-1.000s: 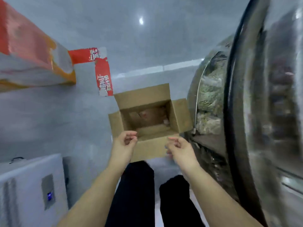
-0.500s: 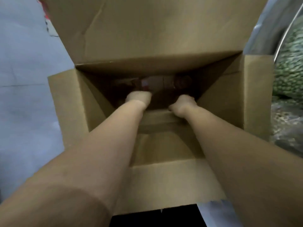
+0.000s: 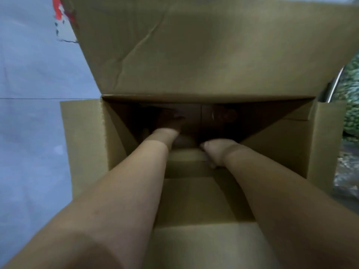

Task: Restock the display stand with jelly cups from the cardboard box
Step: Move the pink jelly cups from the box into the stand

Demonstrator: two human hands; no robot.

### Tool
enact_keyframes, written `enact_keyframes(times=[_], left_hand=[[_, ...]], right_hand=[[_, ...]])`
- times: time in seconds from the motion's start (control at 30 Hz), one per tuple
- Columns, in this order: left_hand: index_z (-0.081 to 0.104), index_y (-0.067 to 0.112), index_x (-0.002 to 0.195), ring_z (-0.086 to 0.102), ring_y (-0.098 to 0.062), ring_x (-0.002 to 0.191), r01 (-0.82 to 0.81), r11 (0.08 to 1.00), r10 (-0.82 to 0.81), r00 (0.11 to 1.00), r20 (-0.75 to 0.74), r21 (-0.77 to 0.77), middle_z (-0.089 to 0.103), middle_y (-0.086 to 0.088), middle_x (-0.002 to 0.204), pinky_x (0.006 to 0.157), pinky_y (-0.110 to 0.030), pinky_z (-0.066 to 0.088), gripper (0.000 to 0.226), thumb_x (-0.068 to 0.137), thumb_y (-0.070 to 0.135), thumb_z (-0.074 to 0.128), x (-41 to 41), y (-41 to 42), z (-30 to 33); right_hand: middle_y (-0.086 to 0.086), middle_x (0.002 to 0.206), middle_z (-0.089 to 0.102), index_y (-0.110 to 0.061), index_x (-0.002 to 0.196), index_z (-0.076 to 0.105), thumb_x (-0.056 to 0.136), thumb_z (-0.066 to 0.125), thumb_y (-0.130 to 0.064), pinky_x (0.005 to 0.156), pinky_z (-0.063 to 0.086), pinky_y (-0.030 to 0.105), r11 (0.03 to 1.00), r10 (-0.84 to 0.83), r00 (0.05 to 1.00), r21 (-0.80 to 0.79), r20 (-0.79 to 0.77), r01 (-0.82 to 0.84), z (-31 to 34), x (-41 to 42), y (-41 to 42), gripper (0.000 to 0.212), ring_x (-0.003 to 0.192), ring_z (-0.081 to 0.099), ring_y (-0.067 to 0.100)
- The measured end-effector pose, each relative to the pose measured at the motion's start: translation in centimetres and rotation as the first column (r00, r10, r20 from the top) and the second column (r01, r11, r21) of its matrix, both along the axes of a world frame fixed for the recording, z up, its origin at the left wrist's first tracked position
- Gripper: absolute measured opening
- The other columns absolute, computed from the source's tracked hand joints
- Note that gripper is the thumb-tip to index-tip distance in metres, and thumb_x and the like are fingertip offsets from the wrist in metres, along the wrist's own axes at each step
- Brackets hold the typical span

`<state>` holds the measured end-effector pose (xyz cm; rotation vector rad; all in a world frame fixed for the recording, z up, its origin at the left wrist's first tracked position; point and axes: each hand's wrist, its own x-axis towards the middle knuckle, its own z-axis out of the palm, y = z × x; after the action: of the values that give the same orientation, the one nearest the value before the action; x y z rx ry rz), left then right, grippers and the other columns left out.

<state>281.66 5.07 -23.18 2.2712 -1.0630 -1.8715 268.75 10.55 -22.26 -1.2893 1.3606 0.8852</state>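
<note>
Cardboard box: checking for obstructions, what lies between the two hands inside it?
Head view: only the box's dim inner cardboard shows between the left hand and right hand; any cups are too dark to tell.

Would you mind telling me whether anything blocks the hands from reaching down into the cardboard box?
Nothing visible does. The cardboard box has all its flaps folded open, and both the left hand and the right hand are inside it. The bottom is too dark to make out any jelly cups.
</note>
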Motion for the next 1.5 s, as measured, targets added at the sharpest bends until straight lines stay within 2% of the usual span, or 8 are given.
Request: enact_keyframes(times=[0.1,0.23,0.5,0.67,0.83,1.0,1.17,1.5], left_hand=[[0.054,0.001,0.127,0.056,-0.032,0.118,-0.134,0.99,0.131,0.99,0.055,0.043,0.057,-0.019,0.128,0.099,-0.04,0.046,0.051,0.085,0.025,0.067,-0.1,1.3,1.4],[0.056,0.002,0.122,0.059,-0.034,0.108,-0.262,0.965,0.26,0.963,0.073,0.029,0.062,-0.017,0.117,0.096,-0.04,0.048,0.053,0.079,0.03,0.069,-0.4,3.0,4.7],[0.048,0.016,0.128,0.055,-0.027,0.107,-0.397,0.904,0.413,0.908,-0.078,0.161,0.058,-0.008,0.116,0.098,-0.042,0.043,0.05,0.082,0.026,0.064,1.5,4.5,6.2],[0.052,0.011,0.123,0.056,-0.026,0.101,-0.392,0.91,0.408,0.906,-0.115,0.137,0.061,-0.008,0.106,0.091,-0.036,0.043,0.044,0.081,0.02,0.063,1.5,4.5,6.6],[0.059,0.013,0.082,0.045,-0.016,0.058,-0.382,0.922,0.385,0.897,-0.219,0.057,0.051,-0.001,0.059,0.047,-0.019,0.041,0.01,0.077,0.005,0.058,2.2,5.1,15.1],[0.058,0.018,0.076,0.046,-0.009,0.058,-0.342,0.938,0.295,0.88,-0.372,-0.065,0.052,0.01,0.055,0.049,-0.014,0.039,0.019,0.065,0.021,0.073,4.4,5.6,32.0],[0.059,0.015,0.09,0.06,0.001,0.069,-0.164,0.962,0.032,0.861,-0.508,-0.218,0.065,0.016,0.073,0.062,-0.013,0.046,0.045,0.056,0.023,0.087,4.0,4.7,51.6],[0.06,0.019,0.093,0.064,-0.028,0.062,0.117,0.867,-0.493,0.338,-0.802,-0.484,0.07,-0.01,0.098,0.057,-0.039,0.051,0.036,0.064,0.013,0.08,-9.5,6.5,75.6]], right_hand=[[0.006,0.107,0.061,-0.012,0.108,0.06,0.08,0.067,-0.031,0.083,0.045,0.03,0.936,-0.299,0.954,-0.192,0.008,0.295,1.0,-0.6,0.4,0.034,0.104,0.057,0.025],[0.009,0.089,0.069,-0.01,0.091,0.069,0.076,0.069,-0.04,0.071,0.051,0.03,0.374,-0.852,0.498,-0.477,0.162,0.795,2.6,-0.3,0.4,0.033,0.083,0.065,0.027],[0.013,0.139,0.041,-0.021,0.134,0.043,0.085,0.062,-0.025,0.093,0.044,0.038,0.748,-0.55,0.825,-0.517,-0.129,0.417,0.8,-1.2,-1.0,0.053,0.121,0.047,0.036],[0.02,0.125,0.057,-0.008,0.119,0.06,0.089,0.057,-0.02,0.09,0.046,0.038,0.712,-0.581,0.809,-0.539,-0.091,0.45,0.5,-2.0,-2.1,0.033,0.114,0.054,0.037],[0.003,0.097,0.069,-0.021,0.106,0.064,0.076,0.071,-0.012,0.071,0.054,0.03,-0.022,-0.889,0.078,-0.212,0.45,0.977,10.1,2.4,1.4,0.032,0.086,0.066,0.021],[0.002,0.092,0.07,-0.023,0.108,0.064,0.075,0.072,-0.016,0.053,0.052,0.024,-0.422,-0.758,-0.473,0.216,0.449,0.881,29.6,6.0,5.6,0.035,0.07,0.065,0.015],[0.008,0.084,0.069,-0.027,0.104,0.068,0.069,0.068,-0.031,0.053,0.049,0.024,-0.429,-0.633,-0.588,0.404,0.503,0.808,51.7,4.4,7.0,0.035,0.067,0.064,0.016],[0.006,0.076,0.063,-0.009,0.117,0.053,0.077,0.058,-0.037,0.045,0.047,0.023,-0.609,-0.1,-0.665,0.483,0.74,0.629,77.4,-3.0,13.6,0.05,0.056,0.058,0.018]])
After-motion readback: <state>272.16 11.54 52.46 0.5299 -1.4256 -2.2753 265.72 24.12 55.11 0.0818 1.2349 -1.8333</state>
